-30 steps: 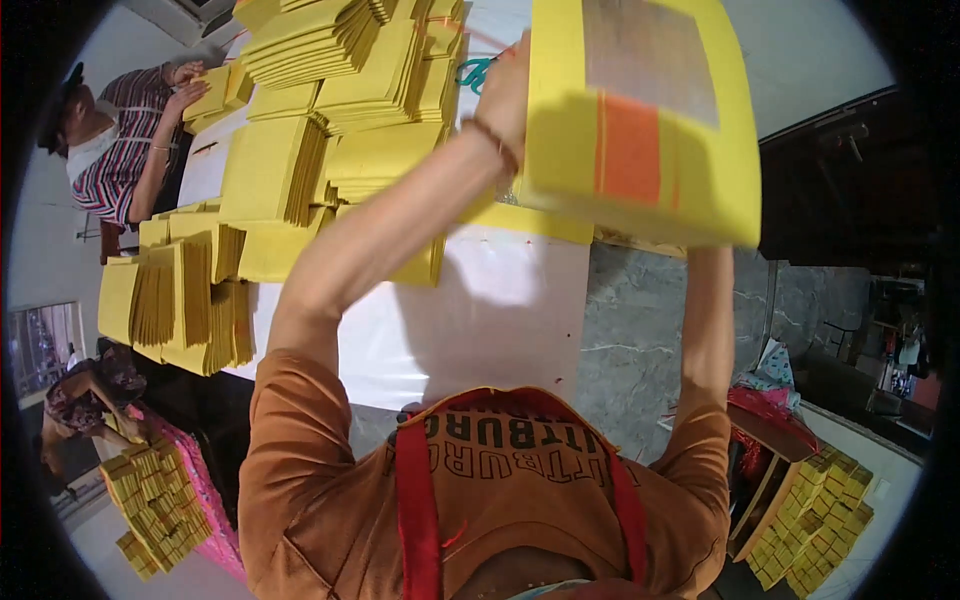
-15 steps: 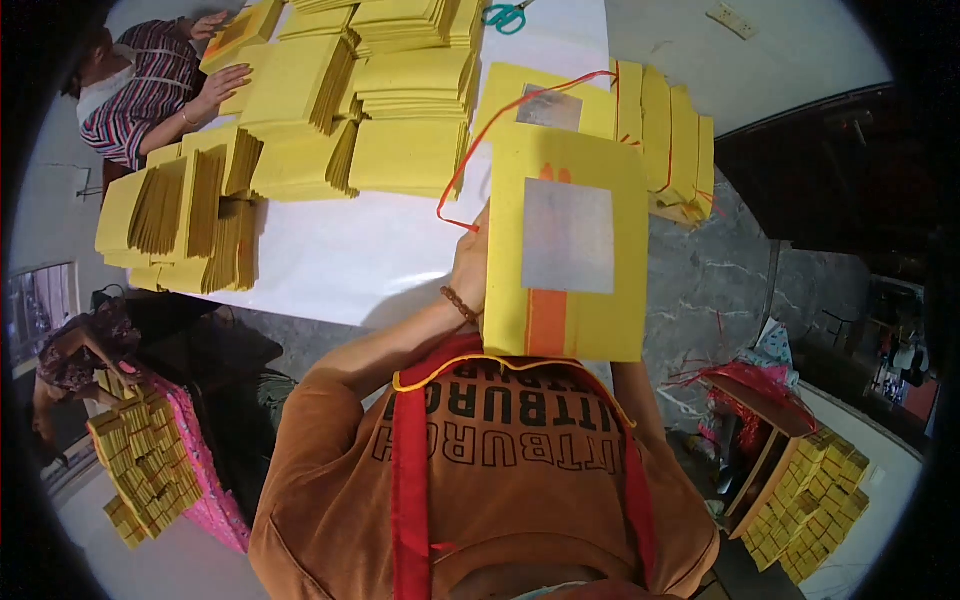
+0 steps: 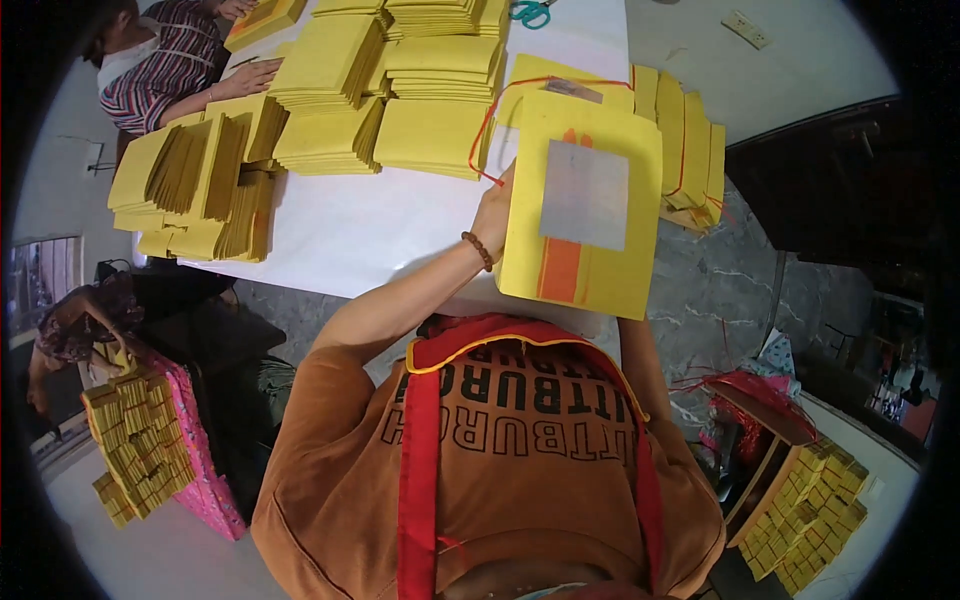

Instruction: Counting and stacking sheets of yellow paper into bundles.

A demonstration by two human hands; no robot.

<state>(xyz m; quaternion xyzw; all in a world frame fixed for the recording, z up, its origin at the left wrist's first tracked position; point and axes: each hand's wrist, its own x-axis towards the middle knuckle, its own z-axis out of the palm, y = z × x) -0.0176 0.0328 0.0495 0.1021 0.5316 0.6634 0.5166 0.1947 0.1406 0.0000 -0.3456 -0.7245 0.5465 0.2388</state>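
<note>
Upright before my chest is a bundle of yellow paper (image 3: 640, 220), its front bearing a grey rectangle above an orange band. My left hand (image 3: 495, 215), with a brown bead bracelet on the wrist, grips the bundle's left side; its fingers are partly hidden behind the paper. A red string (image 3: 472, 150) loops up from beside that hand and across another yellow bundle (image 3: 525, 75) lying behind. My right forearm (image 3: 636, 345) runs up behind the held bundle, which hides the right hand completely.
Stacks of folded yellow paper (image 3: 435, 135) stand on the white table (image 3: 350, 230). Teal scissors (image 3: 530, 13) lie at the far edge. Red-tied bundles (image 3: 685, 140) are at the right edge. A person in stripes (image 3: 170, 75) handles paper at far left; another person (image 3: 85, 325) bends over piled bundles.
The held bundle sits a little higher and farther from my chest, still in my left hand. The whole view has shifted slightly. The striped person's hands have moved a little.
</note>
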